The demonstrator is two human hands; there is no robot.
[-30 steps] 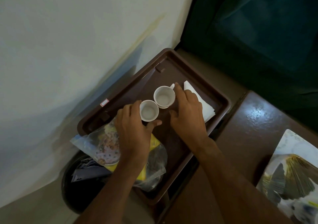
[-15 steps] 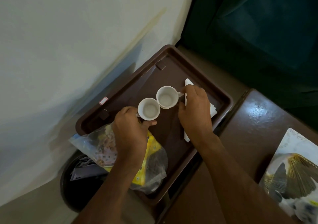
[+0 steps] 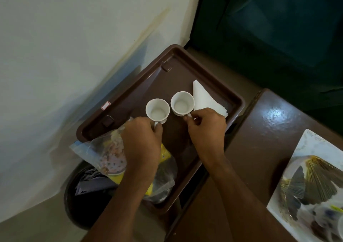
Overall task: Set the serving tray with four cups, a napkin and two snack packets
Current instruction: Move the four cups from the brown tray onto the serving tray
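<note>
Two cups (image 3: 157, 110) (image 3: 182, 103) stand side by side on the tray (image 3: 185, 67); napkin (image 3: 204, 98) right of them; snack packets (image 3: 111, 154) at the tray's near-left end.

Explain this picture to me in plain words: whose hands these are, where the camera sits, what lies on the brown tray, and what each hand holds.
There is no machine here. A person wears one wide-angle camera on the head, so you look down along their own two bare arms.

The brown tray lies below them, beside a pale wall. On it stand two empty white cups, upright and side by side. The left hand grips the handle of the left cup; the right hand pinches the handle of the right cup. A folded white napkin lies just beyond the right cup. Clear snack packets rest at the tray's near end, partly under the left arm.

Only two of the four cups show on the tray.
</note>
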